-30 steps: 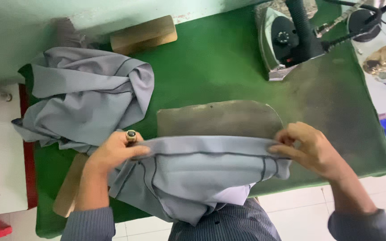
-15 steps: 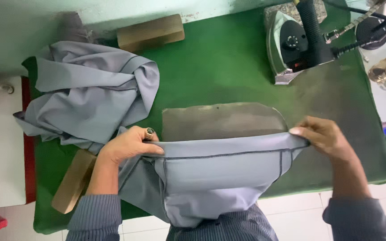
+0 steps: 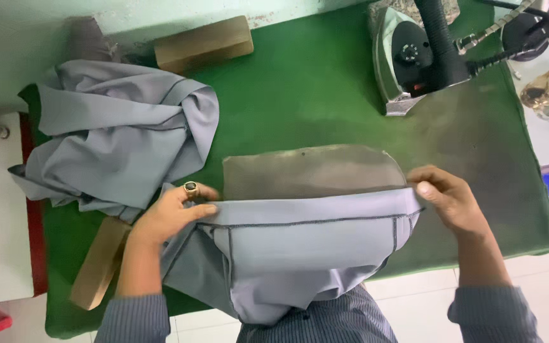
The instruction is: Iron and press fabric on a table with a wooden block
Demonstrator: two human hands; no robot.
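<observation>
Both hands — left hand (image 3: pixel 173 213), right hand (image 3: pixel 447 197) — pinch shut on the grey garment's (image 3: pixel 300 254) stitched edge at the green bench's (image 3: pixel 300 89) six o'clock, stretched over a brown pad (image 3: pixel 312 170). The iron (image 3: pixel 408 63) rests at one o'clock — uneven pull could skew the edge.

Both forearms extend forward from striped sleeves, spread well apart. The left hand (image 3: pixel 171 216) lies palm down, fingers curled inward, thumb pinched against the index finger; 1 finger carries a ring. The right hand (image 3: pixel 447 198) is closed in a pinch grip, thumb on top, knuckles raised.
</observation>
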